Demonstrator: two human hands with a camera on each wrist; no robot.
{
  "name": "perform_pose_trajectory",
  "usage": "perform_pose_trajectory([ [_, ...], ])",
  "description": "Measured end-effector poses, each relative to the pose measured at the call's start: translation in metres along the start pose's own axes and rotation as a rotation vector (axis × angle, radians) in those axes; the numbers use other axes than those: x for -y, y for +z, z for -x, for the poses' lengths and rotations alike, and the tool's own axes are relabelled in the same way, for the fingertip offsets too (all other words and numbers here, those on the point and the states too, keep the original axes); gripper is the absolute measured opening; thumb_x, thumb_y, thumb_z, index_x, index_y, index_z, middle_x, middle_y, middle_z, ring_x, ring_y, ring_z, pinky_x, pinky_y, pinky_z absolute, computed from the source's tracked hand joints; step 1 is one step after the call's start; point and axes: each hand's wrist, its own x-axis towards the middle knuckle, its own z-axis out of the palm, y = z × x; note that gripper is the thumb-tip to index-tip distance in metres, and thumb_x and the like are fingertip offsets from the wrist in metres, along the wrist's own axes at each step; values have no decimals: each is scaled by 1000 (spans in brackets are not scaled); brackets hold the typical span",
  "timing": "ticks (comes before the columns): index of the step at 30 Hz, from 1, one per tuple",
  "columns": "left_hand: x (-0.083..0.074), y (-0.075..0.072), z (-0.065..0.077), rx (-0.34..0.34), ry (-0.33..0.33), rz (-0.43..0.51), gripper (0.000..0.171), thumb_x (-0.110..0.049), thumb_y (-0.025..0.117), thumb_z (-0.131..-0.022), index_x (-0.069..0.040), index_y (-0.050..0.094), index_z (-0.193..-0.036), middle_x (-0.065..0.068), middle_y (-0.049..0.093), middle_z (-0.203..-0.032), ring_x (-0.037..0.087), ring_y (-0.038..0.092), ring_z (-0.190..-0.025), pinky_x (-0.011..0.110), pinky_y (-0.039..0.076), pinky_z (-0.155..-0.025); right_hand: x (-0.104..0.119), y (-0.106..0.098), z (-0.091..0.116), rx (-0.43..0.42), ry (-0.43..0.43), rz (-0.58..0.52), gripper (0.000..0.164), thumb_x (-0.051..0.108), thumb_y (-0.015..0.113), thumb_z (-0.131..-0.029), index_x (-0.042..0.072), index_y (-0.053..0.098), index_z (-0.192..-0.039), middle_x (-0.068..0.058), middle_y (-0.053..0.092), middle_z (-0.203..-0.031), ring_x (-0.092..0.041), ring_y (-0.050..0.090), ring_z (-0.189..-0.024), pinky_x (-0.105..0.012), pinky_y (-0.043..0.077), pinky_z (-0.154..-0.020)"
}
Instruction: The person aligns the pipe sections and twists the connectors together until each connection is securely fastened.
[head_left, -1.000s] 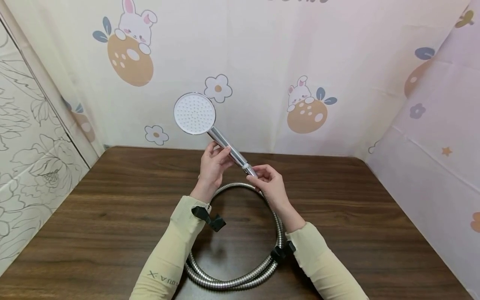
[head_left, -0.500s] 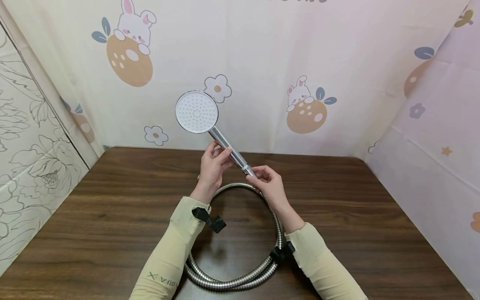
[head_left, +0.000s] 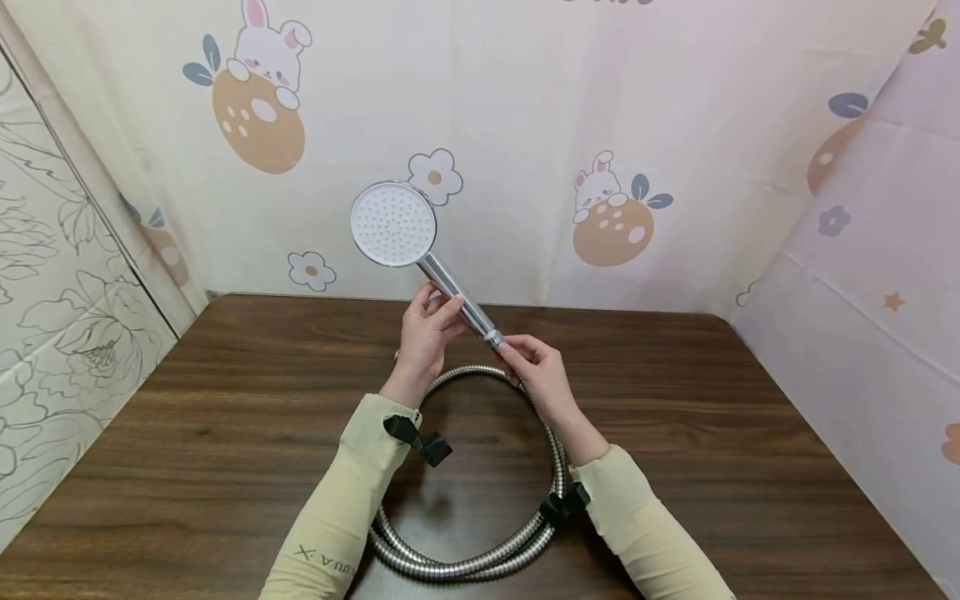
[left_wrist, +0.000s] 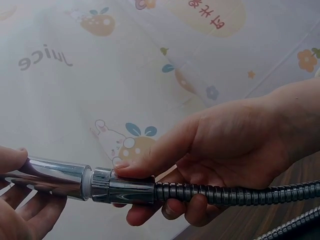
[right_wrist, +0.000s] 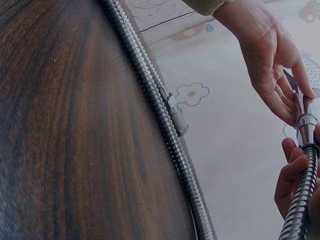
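Observation:
A chrome shower head (head_left: 393,223) with a white nozzle face is held tilted above the table, its face toward the head camera. My left hand (head_left: 425,337) grips its handle (left_wrist: 55,175) between thumb and fingers. At the handle's lower end, my right hand (head_left: 542,375) pinches the ribbed metal connector nut (left_wrist: 122,187) of a shower hose (head_left: 465,571). Nut and handle are in line, with a narrow white ring showing between them. From the nut the hose runs under the right fingers, and the rest lies coiled on the table.
The dark wooden table (head_left: 247,467) stands against a printed cloth backdrop (head_left: 510,100), with cloth at both sides too. In the right wrist view, the hose's other end fitting (right_wrist: 177,117) lies along the coil. Black straps (head_left: 566,504) sit at the wrists.
The shower head has shifted slightly right and up. My right thumb and fingers have moved a little up the connector toward the handle. The left hand keeps its grip; the coil has stayed still.

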Motion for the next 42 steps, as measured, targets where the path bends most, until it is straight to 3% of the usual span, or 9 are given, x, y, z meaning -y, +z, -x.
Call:
perform_pose_trajectory([
  [11,0,-1,1,5,0,8,32,5,55,-86,-4,49,-116,3,57,-88,10,62,-69,26,52,-65,-1,0,1,25,32,-16,29,22,55,-92,-4,58,-106,7,67,-74,-9,47,-57,-19,38,-50],
  [17,-1,-1,1,18,7,6,31,4,54,-87,-4,48,-117,4,57,-88,10,62,-71,27,52,-67,3,0,2,27,46,12,35,11,65,-84,0,54,-115,7,64,-79,-7,46,-57,-21,36,-50],
  [22,1,-1,2,33,3,1,34,5,53,-87,-3,47,-120,4,57,-89,11,62,-71,27,52,-66,0,1,1,-5,41,-5,38,3,68,-79,0,50,-112,-1,54,-89,-4,46,-57,-18,38,-50],
  [30,0,-1,1,29,7,9,32,5,54,-87,-4,48,-117,4,57,-88,11,62,-72,27,52,-66,1,3,1,-32,51,-17,26,6,66,-82,-1,52,-103,-2,53,-81,-5,47,-55,-18,39,-51],
  [42,-2,-2,2,40,15,-19,34,3,53,-88,-4,47,-120,3,57,-91,9,62,-73,26,51,-66,-4,2,-2,-28,21,6,25,18,63,-87,-4,60,-99,-1,56,-66,-8,45,-54,-22,36,-48],
])
